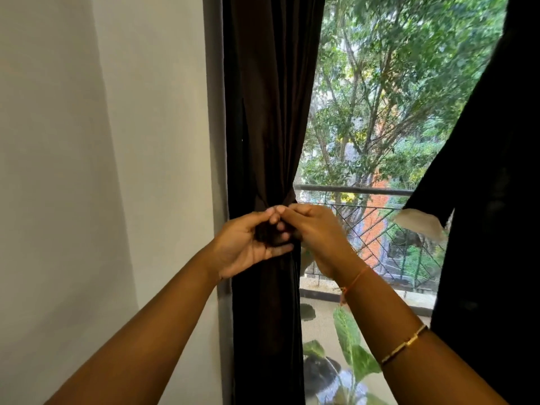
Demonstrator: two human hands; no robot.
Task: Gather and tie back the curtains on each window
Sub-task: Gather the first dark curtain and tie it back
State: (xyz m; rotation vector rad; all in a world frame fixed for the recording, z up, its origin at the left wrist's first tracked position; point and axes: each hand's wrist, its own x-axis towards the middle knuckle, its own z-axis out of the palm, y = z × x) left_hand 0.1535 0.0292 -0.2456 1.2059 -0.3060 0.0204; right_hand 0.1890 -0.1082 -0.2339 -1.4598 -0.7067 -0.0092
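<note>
A dark brown curtain (271, 106) hangs gathered at the left side of the window, pinched in at waist height by a matching dark tie-back band (287, 197). My left hand (248, 244) cups a bunched end of the dark fabric in front of the curtain. My right hand (315, 229) meets it fingertip to fingertip and pinches the same tie fabric. A second dark curtain (491, 171) hangs at the right edge, pulled aside.
A plain white wall (102, 171) fills the left. Through the mesh screen I see a balcony railing (350, 190), trees and a large-leafed potted plant (347, 340) below.
</note>
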